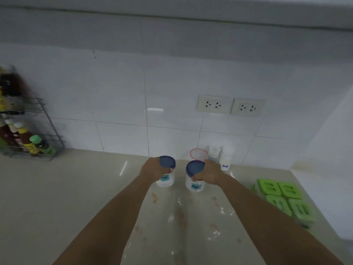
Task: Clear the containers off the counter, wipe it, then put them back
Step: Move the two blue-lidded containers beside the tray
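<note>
Two white jars with dark blue lids stand side by side on the beige counter [76,197]. My left hand [152,169] grips the jar labelled MSG [166,180] around its upper part. My right hand [209,174] grips the jar labelled Sugar [194,185] the same way. Behind them, against the tiled wall, stand a clear red-rimmed container [198,154], a small clear-capped bottle [214,153] and a white Salt bottle [226,159]. Brown smears and white powder [181,217] cover the counter between my forearms.
A wire rack [38,142] with several sauce bottles sits at the left against the wall. Green trays [284,199] lie on the counter at the right near the corner wall. Two wall sockets [231,106] are above the containers.
</note>
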`<move>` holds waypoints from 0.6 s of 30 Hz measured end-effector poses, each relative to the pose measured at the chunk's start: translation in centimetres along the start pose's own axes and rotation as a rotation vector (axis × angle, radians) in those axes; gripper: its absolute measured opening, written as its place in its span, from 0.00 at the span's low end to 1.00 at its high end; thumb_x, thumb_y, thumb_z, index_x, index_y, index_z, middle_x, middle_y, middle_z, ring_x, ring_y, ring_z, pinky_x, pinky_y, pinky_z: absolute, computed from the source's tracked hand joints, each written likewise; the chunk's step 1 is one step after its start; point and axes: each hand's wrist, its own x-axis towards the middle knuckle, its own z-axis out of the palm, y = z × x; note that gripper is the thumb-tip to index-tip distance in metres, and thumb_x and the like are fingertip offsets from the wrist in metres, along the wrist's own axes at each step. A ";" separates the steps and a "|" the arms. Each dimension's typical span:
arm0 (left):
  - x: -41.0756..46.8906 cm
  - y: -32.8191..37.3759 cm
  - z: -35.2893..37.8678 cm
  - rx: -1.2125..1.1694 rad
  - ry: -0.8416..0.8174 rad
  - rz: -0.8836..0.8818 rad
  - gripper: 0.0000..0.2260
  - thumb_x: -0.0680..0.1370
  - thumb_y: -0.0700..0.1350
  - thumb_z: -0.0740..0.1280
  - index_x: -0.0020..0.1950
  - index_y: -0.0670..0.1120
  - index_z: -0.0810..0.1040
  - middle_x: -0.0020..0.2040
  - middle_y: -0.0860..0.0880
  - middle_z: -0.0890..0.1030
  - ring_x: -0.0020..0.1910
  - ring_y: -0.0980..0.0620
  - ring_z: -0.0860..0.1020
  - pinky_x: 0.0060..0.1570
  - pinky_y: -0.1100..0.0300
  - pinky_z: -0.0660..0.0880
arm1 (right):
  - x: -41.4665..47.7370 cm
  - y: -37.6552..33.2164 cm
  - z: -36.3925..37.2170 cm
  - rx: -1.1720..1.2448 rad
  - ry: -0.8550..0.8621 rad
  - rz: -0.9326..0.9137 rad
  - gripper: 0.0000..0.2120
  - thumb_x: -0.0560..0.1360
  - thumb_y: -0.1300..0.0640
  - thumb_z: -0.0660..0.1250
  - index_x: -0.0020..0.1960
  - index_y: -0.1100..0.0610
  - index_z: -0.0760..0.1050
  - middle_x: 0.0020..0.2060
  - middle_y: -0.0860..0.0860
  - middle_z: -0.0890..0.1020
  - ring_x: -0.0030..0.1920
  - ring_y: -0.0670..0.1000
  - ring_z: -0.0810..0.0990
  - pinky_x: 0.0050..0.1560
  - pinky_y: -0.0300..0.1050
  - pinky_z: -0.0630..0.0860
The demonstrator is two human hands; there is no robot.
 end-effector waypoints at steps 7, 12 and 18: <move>-6.3 6.4 4.7 -0.019 -0.058 0.094 0.17 0.71 0.48 0.73 0.58 0.45 0.79 0.55 0.47 0.81 0.47 0.53 0.76 0.45 0.63 0.68 | -6.1 5.9 -3.9 -0.066 0.038 0.011 0.45 0.56 0.38 0.74 0.66 0.58 0.66 0.59 0.54 0.73 0.60 0.57 0.71 0.50 0.45 0.70; -10.7 10.0 10.0 -0.062 -0.079 0.136 0.20 0.68 0.49 0.76 0.57 0.44 0.79 0.51 0.47 0.82 0.48 0.49 0.80 0.43 0.58 0.73 | -10.6 12.1 -5.4 -0.064 0.052 0.061 0.45 0.52 0.35 0.72 0.64 0.56 0.68 0.58 0.54 0.74 0.58 0.56 0.73 0.48 0.46 0.72; -14.9 11.5 18.1 -0.112 -0.179 0.149 0.23 0.61 0.55 0.76 0.51 0.44 0.80 0.48 0.46 0.83 0.47 0.46 0.81 0.47 0.50 0.78 | -15.7 20.5 -5.8 -0.003 0.024 0.122 0.45 0.49 0.35 0.72 0.61 0.56 0.70 0.56 0.52 0.76 0.55 0.55 0.75 0.51 0.48 0.75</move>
